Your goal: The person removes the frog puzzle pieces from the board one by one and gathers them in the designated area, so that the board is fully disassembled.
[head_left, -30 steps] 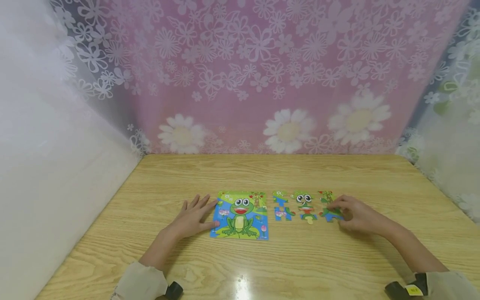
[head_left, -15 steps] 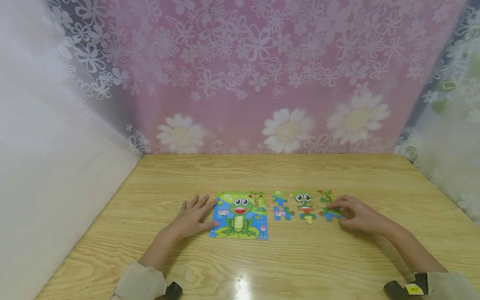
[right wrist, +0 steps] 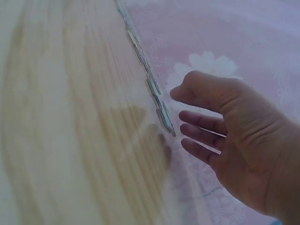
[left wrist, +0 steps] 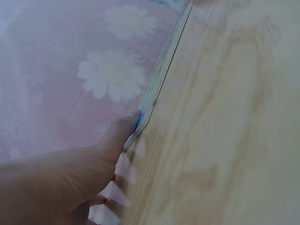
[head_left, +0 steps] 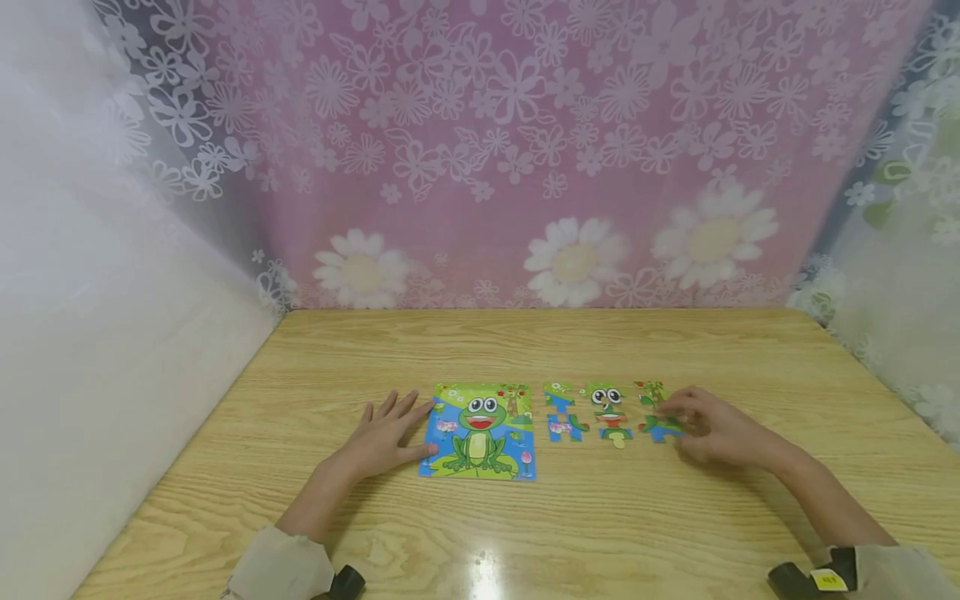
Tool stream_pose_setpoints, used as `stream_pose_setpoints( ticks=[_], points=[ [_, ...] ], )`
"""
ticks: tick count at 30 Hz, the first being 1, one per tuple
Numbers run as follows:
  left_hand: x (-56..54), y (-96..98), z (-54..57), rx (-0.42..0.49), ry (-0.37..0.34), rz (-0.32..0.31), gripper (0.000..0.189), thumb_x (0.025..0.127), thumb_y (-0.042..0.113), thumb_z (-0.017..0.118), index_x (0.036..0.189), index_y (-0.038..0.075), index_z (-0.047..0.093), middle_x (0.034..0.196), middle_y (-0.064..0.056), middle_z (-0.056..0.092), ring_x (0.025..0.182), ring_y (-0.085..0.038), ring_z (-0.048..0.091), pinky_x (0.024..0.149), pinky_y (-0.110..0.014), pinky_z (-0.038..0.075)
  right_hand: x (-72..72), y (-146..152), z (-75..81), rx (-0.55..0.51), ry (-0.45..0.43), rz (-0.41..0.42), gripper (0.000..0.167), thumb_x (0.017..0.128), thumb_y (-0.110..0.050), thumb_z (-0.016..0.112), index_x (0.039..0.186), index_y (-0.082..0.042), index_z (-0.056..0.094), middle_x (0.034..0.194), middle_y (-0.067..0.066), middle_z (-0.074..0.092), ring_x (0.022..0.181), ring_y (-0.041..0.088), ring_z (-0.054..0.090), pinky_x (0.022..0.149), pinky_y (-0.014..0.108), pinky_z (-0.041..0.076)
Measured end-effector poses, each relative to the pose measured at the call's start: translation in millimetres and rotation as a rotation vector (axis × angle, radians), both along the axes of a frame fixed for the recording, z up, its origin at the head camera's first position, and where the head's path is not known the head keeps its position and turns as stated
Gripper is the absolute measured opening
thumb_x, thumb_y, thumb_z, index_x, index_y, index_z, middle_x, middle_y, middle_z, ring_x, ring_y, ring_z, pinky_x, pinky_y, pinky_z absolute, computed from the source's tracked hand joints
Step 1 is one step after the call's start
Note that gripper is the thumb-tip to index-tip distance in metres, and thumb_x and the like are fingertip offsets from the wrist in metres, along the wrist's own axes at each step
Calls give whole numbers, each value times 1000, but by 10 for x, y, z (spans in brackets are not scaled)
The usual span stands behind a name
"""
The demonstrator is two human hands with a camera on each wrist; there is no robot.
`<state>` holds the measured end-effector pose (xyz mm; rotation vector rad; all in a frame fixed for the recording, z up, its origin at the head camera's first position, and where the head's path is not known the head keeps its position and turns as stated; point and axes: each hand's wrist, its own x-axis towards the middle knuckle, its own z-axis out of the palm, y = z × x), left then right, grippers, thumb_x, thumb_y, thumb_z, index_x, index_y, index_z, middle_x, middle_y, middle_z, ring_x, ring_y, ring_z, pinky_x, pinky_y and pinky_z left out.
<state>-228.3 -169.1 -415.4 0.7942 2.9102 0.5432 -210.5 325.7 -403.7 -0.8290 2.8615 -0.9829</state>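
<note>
I get a softly lit head view, white glare on the desk (head_left: 525, 525) at the near side, faint shadows beside both hands (head_left: 378, 440) (head_left: 723, 429); my wrist views look hazy.

Picture board (head_left: 477, 443): green frog with red mouth printed on blue and yellow-green ground. Puzzle pieces (head_left: 616, 434): green, blue, red repeated. Table (head_left: 480, 346): yellowish, marked with wood grain. Curtain (head_left: 450, 125): pink, covered with white flowers, some yellow-centred.
</note>
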Motion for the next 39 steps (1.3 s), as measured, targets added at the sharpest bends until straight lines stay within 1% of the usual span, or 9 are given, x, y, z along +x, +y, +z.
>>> stream_pose_setpoints(
  ticks=[3,6,10,14,18,20,28,33,39],
  points=[
    [2,-1,0,-1,2,2,74,86,56,53,146,18,30,149,-15,17,135,-40,4,100,-64,0,1,-55,68,5,46,5,38,80,-8,71,116,-2,57,114,13,48,93,28,50,73,42,46],
    [7,0,5,4,2,2,73,86,55,53,145,18,30,149,-15,17,135,-40,4,99,-64,0,-4,-136,135,12,80,19,37,81,-9,70,116,-4,59,114,11,49,96,31,50,74,44,46],
    [15,3,16,11,-3,1,73,86,54,54,145,18,30,149,-16,17,134,-40,4,99,-64,0,-20,-306,219,23,93,44,35,84,-11,68,118,-7,59,115,10,49,101,33,48,75,50,43],
    [23,-6,19,7,-12,1,73,87,54,53,146,18,30,149,-15,17,134,-40,4,100,-64,-1,-69,-538,278,24,86,80,35,82,-7,67,117,-8,61,116,8,49,102,32,46,74,49,42],
    [26,-9,24,6,-16,2,73,87,53,53,146,18,29,150,-15,16,135,-40,4,100,-63,-1,-144,-776,289,10,77,132,34,82,-4,68,116,-8,62,115,5,50,99,31,47,75,48,43],
    [22,-8,24,3,-14,1,73,87,54,53,146,18,29,150,-15,16,135,-39,3,100,-63,-1,-178,-894,291,19,98,163,35,82,-8,69,116,-8,62,115,4,51,98,30,49,75,47,45],
    [-3,-2,13,-2,-12,5,74,86,56,52,146,19,28,150,-14,16,135,-38,3,101,-62,-1,-256,-1387,299,8,85,269,33,84,-7,64,116,-6,60,118,4,49,105,27,45,80,48,44],
    [-10,-2,16,-1,-11,4,75,86,56,53,146,19,29,150,-14,16,135,-38,3,101,-62,-1,-267,-1677,288,9,82,289,34,82,-5,63,115,-8,61,115,2,50,105,26,46,81,46,43],
    [-21,-13,4,-5,-13,6,75,86,57,52,146,20,29,150,-13,16,135,-38,3,101,-62,-1,-251,-1985,274,20,47,284,34,84,-10,62,117,-8,60,115,1,49,105,25,46,81,42,43]
  ],
)
